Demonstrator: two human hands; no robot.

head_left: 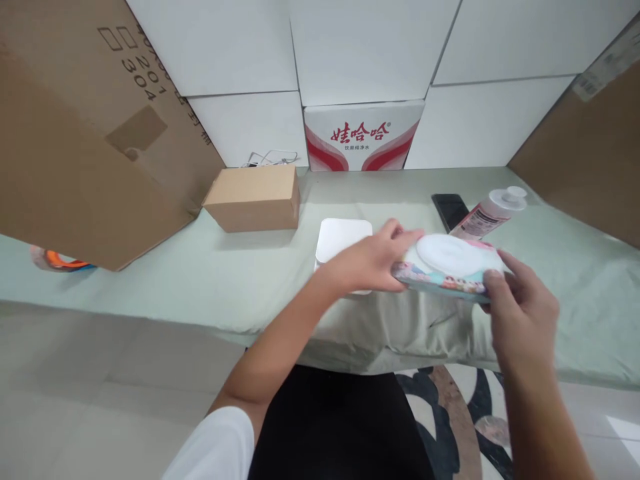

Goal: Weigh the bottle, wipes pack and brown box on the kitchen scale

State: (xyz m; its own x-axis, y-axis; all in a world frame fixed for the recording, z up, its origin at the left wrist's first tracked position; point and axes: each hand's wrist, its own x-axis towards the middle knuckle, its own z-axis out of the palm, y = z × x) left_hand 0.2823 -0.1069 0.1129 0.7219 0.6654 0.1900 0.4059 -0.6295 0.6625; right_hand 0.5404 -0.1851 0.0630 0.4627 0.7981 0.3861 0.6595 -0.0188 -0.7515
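Nearest to the person, the right hand [520, 310] is gripping the near right end of a wipes pack [450, 265], its fingers [493, 280] curling over the printed edge. The left hand [373, 260] is clamping the pack's opposite end, at about nine o'clock from it, thumb and fingers pressing on top and side. The pack is being held flat between the two hands, just above the front part of the pale green surface [200, 280], with its round white lid [447, 255] facing up.

Just behind the left hand, a white square box [340, 239] is lying on the surface, partly hidden by the wrist. At one o'clock from the pack, a bottle [487, 213] with a white cap is lying on its side, and a black phone [449, 208] is resting flat just beside it. Farther back at ten o'clock, a small cardboard box [255, 198] is sitting, with a large cardboard carton [85, 133] leaning beyond it. Against the far white wall, a red-and-white carton [363, 137] is standing.
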